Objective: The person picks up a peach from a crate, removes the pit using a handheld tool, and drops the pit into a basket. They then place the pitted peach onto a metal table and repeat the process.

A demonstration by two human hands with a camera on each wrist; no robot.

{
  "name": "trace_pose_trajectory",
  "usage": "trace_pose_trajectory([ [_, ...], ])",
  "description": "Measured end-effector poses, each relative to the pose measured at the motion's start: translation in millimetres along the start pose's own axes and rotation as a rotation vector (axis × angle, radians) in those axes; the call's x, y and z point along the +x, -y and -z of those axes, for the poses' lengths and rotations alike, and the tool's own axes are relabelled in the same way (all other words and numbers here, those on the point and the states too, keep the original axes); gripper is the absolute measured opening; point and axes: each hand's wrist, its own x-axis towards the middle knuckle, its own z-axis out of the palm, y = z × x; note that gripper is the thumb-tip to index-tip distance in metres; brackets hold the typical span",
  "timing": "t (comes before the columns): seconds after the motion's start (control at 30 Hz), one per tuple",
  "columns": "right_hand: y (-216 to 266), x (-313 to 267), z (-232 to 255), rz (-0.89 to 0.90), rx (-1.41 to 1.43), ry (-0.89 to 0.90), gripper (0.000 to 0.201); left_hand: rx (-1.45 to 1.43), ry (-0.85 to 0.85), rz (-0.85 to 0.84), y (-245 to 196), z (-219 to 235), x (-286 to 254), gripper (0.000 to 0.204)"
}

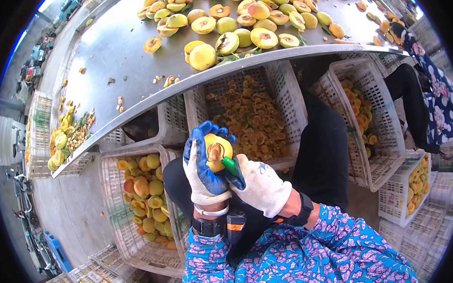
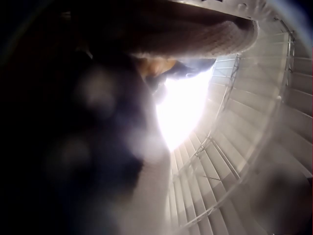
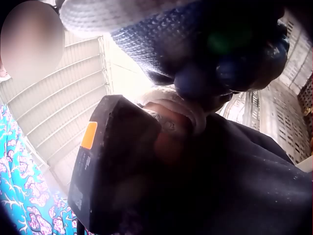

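My gloved left hand (image 1: 203,168), blue-coated on the palm, cups a yellow peach half (image 1: 217,148) with its brown pit hollow facing up. In my right hand (image 1: 263,184), in a white and blue glove, is a small tool with a green handle (image 1: 230,165). Its front end lies against the flesh beside the hollow; the blade or tip is hidden. Both hands meet above my lap, in front of a crate of peach scraps (image 1: 255,115). The left wrist view is mostly dark and blurred; glove knit (image 3: 146,44) fills the top of the right wrist view.
A metal table (image 1: 116,50) bears many peach halves (image 1: 226,25), with pit bits and leaves near its edge. Left of my legs stands a crate of peach halves (image 1: 147,195). More filled crates (image 1: 369,120) stand at the right, near another person's dark floral clothing (image 1: 431,77).
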Motion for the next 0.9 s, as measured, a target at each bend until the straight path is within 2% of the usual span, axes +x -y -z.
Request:
trace_pose_trajectory([
  [0.27,3,-3,2,-0.064,0.041,0.109,0.029,0.117,-0.050,-0.011,0,-3,-1,0.032],
  [0.47,-15,-4,-1,0.029,0.275,0.132,0.029,0.290,0.019,0.051,0,5,2,0.039],
  [0.5,-17,-3,-2,0.035,0.217,0.133,0.029,0.303,0.016,0.063,1,5,2,0.039],
  [0.6,-16,1,2,-0.006,0.112,0.156,0.028,0.203,0.035,0.067,3,2,4,0.038],
  [0.7,-13,1,7,-0.043,0.063,0.191,0.028,0.075,-0.026,0.142,7,4,4,0.039],
  [0.8,-23,1,5,0.053,0.032,0.186,0.026,0.006,-0.035,0.227,6,5,3,0.039],
  [0.9,-23,4,16,-0.077,0.668,0.508,0.023,0.100,0.051,0.163,-1,-2,-2,0.038],
])
